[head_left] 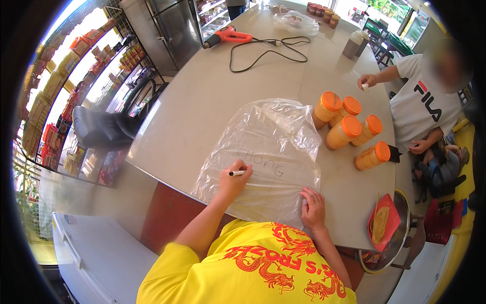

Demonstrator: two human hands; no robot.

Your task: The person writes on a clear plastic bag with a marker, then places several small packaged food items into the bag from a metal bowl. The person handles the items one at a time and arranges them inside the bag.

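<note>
A large clear plastic bag [273, 129] lies flat on the pale tabletop in front of me, with dark handwritten letters across it. Closed around a white marker with a black end [236, 173], my left hand [234, 181] rests on the bag just below the left end of the lettering. The marker's tip is hidden by my fingers. My right hand [314, 209] lies on the bag's lower right edge with fingers stretched out. Several orange-lidded jars of orange-brown contents [342, 133] stand right of the bag; one jar [372, 155] is apart, nearer me.
At the far left of the tabletop [202, 96] lies an orange heat gun [230, 35] with a looped black cord. Squeeze bottles [354, 44] stand far right. A person in a white shirt [422, 96] is at the right side, beyond a red tray [385, 223].
</note>
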